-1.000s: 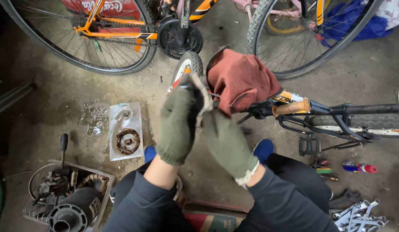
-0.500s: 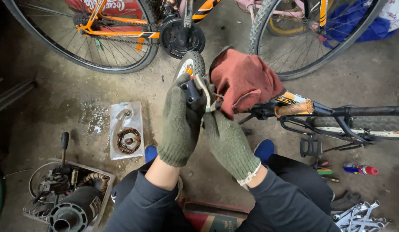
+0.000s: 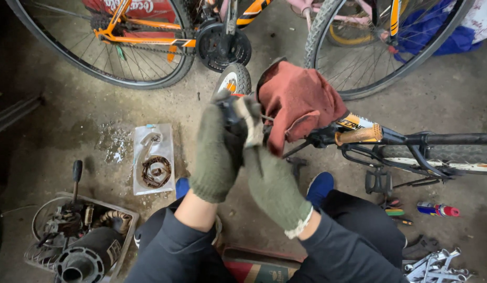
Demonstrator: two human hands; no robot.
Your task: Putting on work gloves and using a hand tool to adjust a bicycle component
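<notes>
Nearest the wearer, at the near edge of the floor [image 3: 70, 120]: dark sleeves and trousers, two blue shoes [image 3: 319, 186], a flat red and green carton [image 3: 256, 270] lying between the legs.

Near left corner: wire basket [image 3: 39, 246] holding a black cylindrical motor [image 3: 89, 257] and mixed metal parts; a black-handled tool [image 3: 76, 175] stands up from it.

Near right corner: a heap of chrome spanners [image 3: 437, 267]; beyond them a small red and blue can [image 3: 437, 209] lying on its side.

Middle, raised above the knees: left hand [image 3: 214, 154], in an olive knitted glove, fingers closed round a small dark part [image 3: 234, 118]. Right hand [image 3: 272, 183], same glove, fingers closed on a pale rag [image 3: 252, 126] pressed against that part. The part sits between the two hands, over the middle of the floor; its exact kind cannot be told.

Left of the hands, on the floor: clear plastic bag [image 3: 154, 157] with a rusty ring-shaped piece [image 3: 156, 172] inside; a wet patch just beside it.

Right of the hands: a bicycle lying on its side, brown handlebar grip [image 3: 361, 134], black frame, a red cloth [image 3: 298, 102] draped over it just beside the rag.

Far edge: orange bicycle [image 3: 144, 36] standing, with black chainring [image 3: 222, 47]; a second wheel [image 3: 369, 52] to the right; a small tyre [image 3: 234, 79] just beyond the hands.
</notes>
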